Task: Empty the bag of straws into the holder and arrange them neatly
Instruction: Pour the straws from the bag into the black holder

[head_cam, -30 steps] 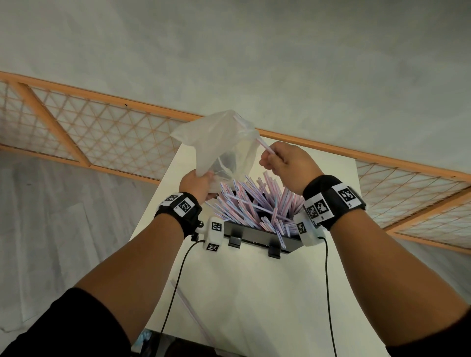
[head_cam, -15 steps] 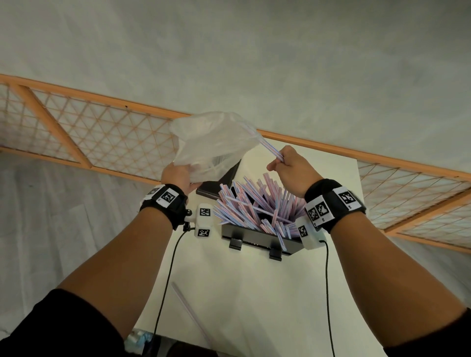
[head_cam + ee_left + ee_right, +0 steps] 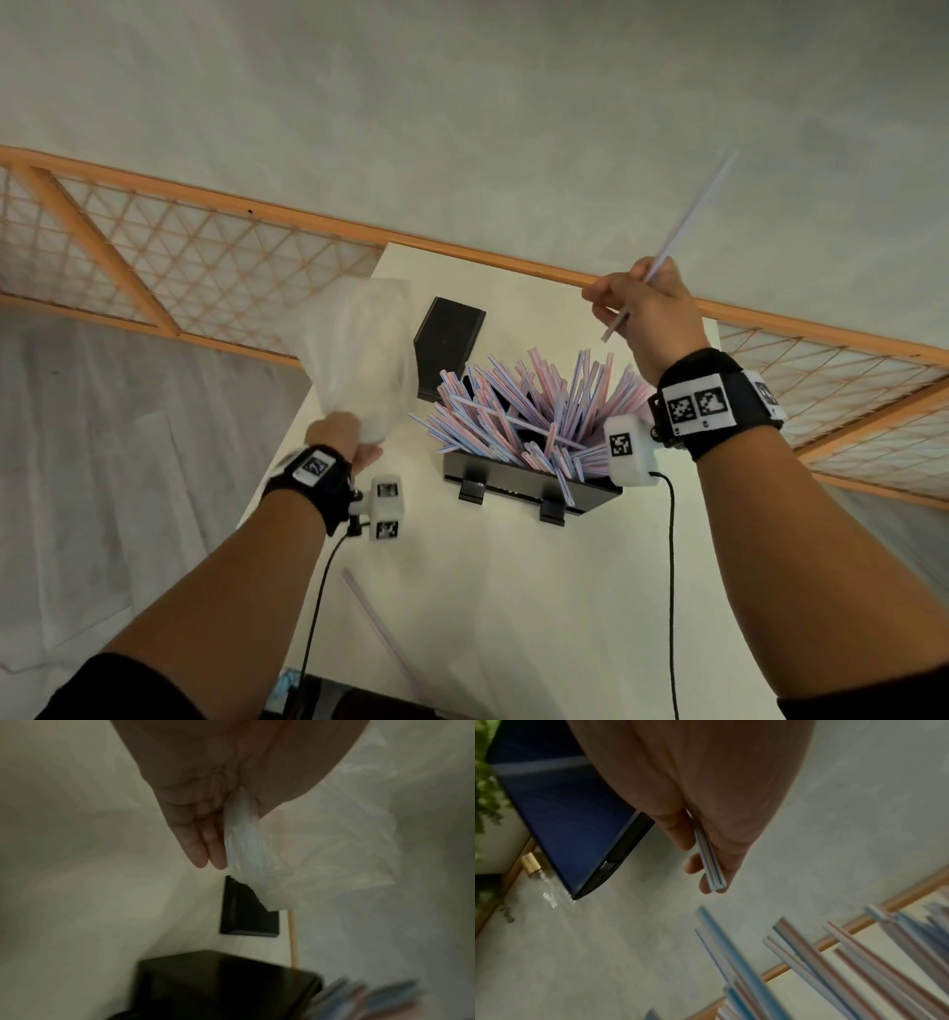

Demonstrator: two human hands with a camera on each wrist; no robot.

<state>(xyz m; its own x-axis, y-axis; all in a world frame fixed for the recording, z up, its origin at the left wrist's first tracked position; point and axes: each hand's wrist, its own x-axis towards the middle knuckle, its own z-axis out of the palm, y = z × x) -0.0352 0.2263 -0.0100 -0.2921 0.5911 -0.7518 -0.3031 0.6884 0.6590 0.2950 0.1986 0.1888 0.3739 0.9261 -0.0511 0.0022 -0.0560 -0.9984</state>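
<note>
Above the holder [image 3: 529,488] on the tabletop [image 3: 513,591], our right hand [image 3: 649,313] pinches one straw [image 3: 688,216] while our left hand [image 3: 341,437] grips the bag [image 3: 359,349], so we lower it end-first among the splayed straws [image 3: 524,406].

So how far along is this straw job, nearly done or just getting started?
Well along. The bag in the left hand looks empty, and most straws already stand in the black holder, though fanned out untidily. The right hand pinches one straw above them. Left to do: drop that one in, pick up the stray straw on the table, and straighten the bunch.
</note>
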